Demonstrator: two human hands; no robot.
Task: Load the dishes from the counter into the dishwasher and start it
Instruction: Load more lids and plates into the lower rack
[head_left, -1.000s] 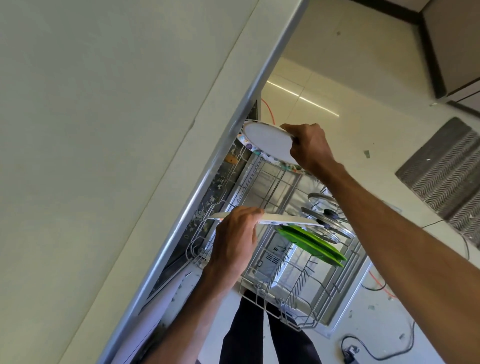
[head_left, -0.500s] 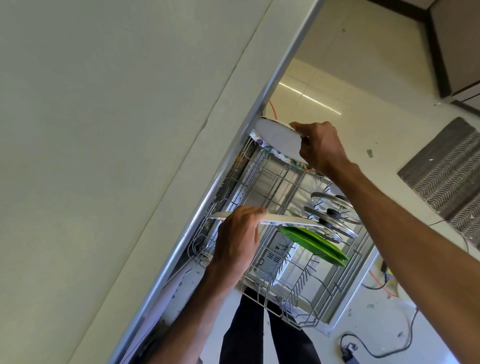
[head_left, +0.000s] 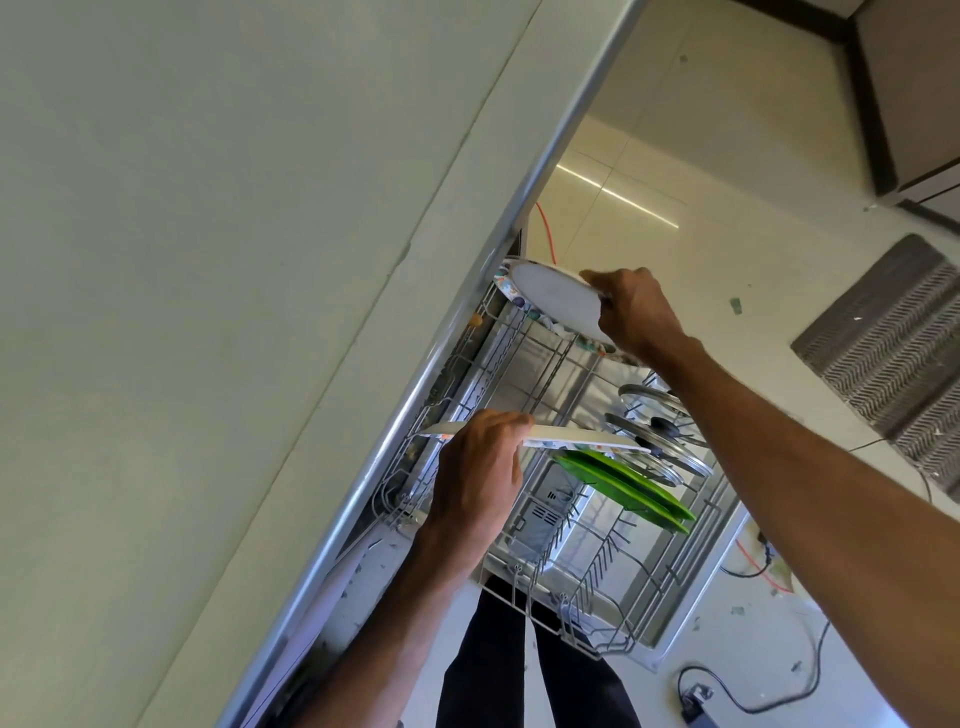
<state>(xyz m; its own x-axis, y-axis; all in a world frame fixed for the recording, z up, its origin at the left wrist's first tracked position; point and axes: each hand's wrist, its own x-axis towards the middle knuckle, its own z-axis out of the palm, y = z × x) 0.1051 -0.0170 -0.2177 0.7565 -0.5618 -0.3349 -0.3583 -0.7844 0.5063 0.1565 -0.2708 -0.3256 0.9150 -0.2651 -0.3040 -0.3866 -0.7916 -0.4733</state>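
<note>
While both plates hang above the pulled-out rack (head_left: 571, 587), the step in hand looks to be slotting them between its tines. The left hand (head_left: 478, 473) has its grip curled round the near rim of a white plate (head_left: 587, 439), held almost flat over the rack's middle, just above the green plates (head_left: 623, 488) standing in it. The right hand (head_left: 636, 317) pinches a patterned-rim plate (head_left: 556, 301) over the rack's far end, close under the counter (head_left: 208, 260) edge. Doing it well likely means tipping each plate upright first, lowering one at a time into a free slot beside the green plates, and keeping clear of the glass lids (head_left: 654, 431) standing beyond them, so nothing knocks.
</note>
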